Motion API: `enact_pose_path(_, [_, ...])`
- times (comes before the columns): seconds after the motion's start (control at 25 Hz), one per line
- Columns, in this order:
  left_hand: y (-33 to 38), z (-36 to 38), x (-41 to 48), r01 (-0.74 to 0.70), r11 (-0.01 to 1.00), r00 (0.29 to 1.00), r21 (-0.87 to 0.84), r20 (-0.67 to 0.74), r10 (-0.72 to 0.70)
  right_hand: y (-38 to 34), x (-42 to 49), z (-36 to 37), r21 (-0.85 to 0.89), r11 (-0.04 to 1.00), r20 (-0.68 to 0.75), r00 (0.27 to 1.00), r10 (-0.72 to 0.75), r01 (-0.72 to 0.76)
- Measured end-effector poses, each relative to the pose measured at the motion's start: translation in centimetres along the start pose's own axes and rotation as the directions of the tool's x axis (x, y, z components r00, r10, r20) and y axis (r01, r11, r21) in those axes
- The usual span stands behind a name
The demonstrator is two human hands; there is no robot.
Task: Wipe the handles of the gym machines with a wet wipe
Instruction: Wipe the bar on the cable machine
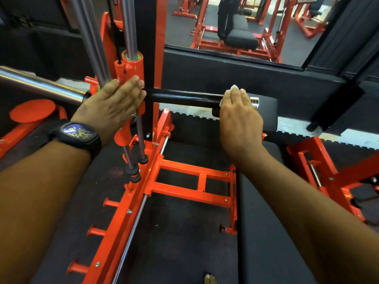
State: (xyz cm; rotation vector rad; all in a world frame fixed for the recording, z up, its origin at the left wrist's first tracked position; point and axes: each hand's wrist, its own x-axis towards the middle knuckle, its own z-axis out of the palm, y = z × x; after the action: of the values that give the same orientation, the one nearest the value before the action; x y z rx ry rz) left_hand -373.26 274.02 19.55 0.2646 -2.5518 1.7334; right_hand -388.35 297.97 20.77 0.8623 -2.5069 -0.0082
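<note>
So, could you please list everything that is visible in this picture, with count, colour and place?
handle: one, black, horizontal, centre.
wet wipe: one, white, at the handle's right end, mostly covered.
machine frame: one, orange, below and left of the handle.
guide rods: at least two, chrome, upright, upper left.
barbell bar: one, chrome, far left.
pegs: three, orange, frame's left side.
bench pad: one, black, lower right.
mirror: one, upper wall, reflecting orange machines.
watch: one, black, left wrist.
left hand: one, flat, fingers straight, against the frame.
right hand: one, curled over wipe and handle.
</note>
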Motion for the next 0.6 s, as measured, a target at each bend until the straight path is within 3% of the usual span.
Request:
enact_pose_path(0.24, [0.0, -0.1, -0.2, -0.031, 0.999, 0.999, -0.015, -0.019, 0.031, 0.0, 0.2, 0.5, 0.106, 0.993, -0.04, 0.998, -0.054, 0.058])
enact_pose_path(0.36, [0.0, 0.1, -0.2, -0.029, 1.0, 1.0, -0.012, 0.005, 0.029, 0.9, 0.0, 0.6, 0.191, 0.981, -0.039, 0.999, 0.034, -0.026])
enact_pose_path(0.6, [0.0, 0.0, 0.0, -0.016, 1.0, 1.0, -0.006, 0.018, 0.016, 0.1, 0.4, 0.3, 0.159, 0.987, -0.028, 0.999, 0.036, -0.031])
